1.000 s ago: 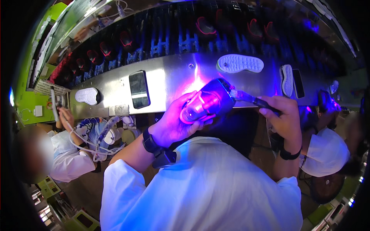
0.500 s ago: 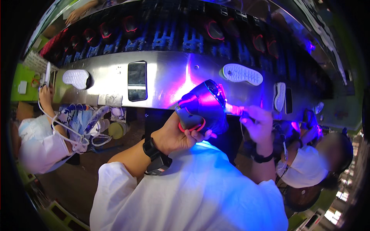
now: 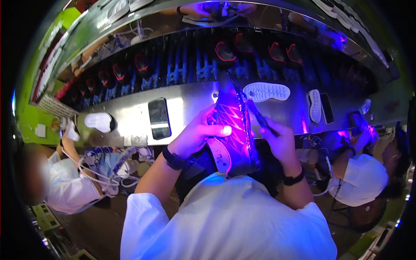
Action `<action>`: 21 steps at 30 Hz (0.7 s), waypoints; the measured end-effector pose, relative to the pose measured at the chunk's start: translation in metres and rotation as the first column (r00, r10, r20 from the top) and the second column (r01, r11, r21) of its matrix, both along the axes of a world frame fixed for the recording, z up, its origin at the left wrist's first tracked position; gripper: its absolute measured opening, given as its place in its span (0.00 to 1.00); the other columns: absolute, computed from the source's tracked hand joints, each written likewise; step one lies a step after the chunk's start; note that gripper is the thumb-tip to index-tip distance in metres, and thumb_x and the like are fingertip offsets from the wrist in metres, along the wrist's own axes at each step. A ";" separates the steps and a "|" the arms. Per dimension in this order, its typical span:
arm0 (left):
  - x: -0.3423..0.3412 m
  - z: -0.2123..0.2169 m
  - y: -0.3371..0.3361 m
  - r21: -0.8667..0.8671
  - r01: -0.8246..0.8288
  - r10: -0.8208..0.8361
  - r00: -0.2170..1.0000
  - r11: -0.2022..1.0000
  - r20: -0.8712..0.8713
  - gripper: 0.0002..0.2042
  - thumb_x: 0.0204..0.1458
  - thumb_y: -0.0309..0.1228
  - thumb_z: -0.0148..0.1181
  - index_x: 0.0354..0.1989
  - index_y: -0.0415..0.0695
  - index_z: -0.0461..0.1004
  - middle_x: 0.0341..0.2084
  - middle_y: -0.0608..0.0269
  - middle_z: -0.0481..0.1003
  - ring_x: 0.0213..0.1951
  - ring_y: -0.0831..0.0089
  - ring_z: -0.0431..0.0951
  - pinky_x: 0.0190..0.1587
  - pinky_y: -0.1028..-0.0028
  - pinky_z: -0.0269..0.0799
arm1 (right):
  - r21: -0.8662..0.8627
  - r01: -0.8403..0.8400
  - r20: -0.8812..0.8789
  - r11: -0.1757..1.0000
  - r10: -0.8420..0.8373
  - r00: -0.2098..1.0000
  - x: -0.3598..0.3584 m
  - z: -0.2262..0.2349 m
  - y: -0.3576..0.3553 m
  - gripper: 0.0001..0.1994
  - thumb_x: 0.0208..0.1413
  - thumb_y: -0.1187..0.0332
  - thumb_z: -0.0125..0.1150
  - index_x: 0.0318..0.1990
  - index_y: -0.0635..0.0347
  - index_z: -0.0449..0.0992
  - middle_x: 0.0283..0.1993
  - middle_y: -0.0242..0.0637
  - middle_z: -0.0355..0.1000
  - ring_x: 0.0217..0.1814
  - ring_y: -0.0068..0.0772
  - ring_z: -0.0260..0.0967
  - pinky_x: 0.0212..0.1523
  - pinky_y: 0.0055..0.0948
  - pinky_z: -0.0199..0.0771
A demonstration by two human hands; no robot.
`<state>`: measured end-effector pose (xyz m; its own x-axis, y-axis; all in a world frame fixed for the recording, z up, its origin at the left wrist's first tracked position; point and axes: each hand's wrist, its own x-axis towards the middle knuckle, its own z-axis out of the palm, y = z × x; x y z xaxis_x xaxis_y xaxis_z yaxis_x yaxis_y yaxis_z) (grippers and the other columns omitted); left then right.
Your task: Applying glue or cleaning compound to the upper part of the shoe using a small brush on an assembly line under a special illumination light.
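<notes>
Work looks mid-way: left hand (image 3: 197,134) fingers closed round the shoe upper (image 3: 232,130), thumb across its side, held upright above the lap; right hand (image 3: 279,141) fingers pinched shut on a thin dark brush (image 3: 260,118), tip touching the upper's right edge. Upper glows magenta under violet light, criss-cross pattern showing; beyond the fingers, a white sole (image 3: 266,91) lies on the steel tabletop (image 3: 190,106), not yet joined.

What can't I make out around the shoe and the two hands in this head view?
- Purple-lit shoe: heel end hidden behind the white-shirted chest.
- Thin dark tool in right hand: tip lost in glare, kind unclear.
- Left hand: palm hidden against the shoe.
</notes>
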<state>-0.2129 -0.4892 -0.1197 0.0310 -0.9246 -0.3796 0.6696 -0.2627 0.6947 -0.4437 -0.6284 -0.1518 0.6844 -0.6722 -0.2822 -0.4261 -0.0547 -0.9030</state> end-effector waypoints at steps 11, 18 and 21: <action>-0.042 0.023 -0.046 0.061 0.170 -0.180 0.885 0.983 0.430 0.44 0.39 0.25 0.78 0.67 0.38 0.60 0.54 0.61 0.74 0.55 0.71 0.74 0.60 0.67 0.69 | -0.281 0.191 0.250 0.941 -0.120 0.961 -0.043 0.032 -0.043 0.14 0.55 0.71 0.69 0.49 0.65 0.80 0.40 0.41 0.80 0.40 0.32 0.78 0.45 0.28 0.75; -0.054 0.006 -0.048 -0.100 0.142 -0.007 0.610 0.985 0.792 0.52 0.33 0.33 0.82 0.69 0.33 0.57 0.56 0.51 0.73 0.57 0.65 0.74 0.62 0.65 0.68 | -0.003 0.168 0.307 0.986 -0.159 0.938 -0.062 0.035 -0.045 0.17 0.56 0.74 0.67 0.53 0.63 0.79 0.41 0.38 0.80 0.41 0.21 0.74 0.45 0.23 0.72; -0.046 0.001 -0.044 -0.286 0.139 0.245 0.253 0.948 0.936 0.47 0.32 0.32 0.81 0.66 0.35 0.64 0.50 0.48 0.75 0.49 0.59 0.79 0.53 0.65 0.75 | 0.190 0.172 0.270 0.967 -0.219 0.937 -0.077 0.032 -0.037 0.18 0.56 0.75 0.65 0.55 0.62 0.78 0.41 0.37 0.79 0.39 0.19 0.72 0.44 0.22 0.71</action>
<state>-0.2592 -0.5335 -0.1183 0.2426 -0.9459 0.2156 -0.5325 0.0560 0.8446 -0.5206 -0.6657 -0.1194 0.6118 -0.7629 -0.2089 -0.1351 0.1594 -0.9779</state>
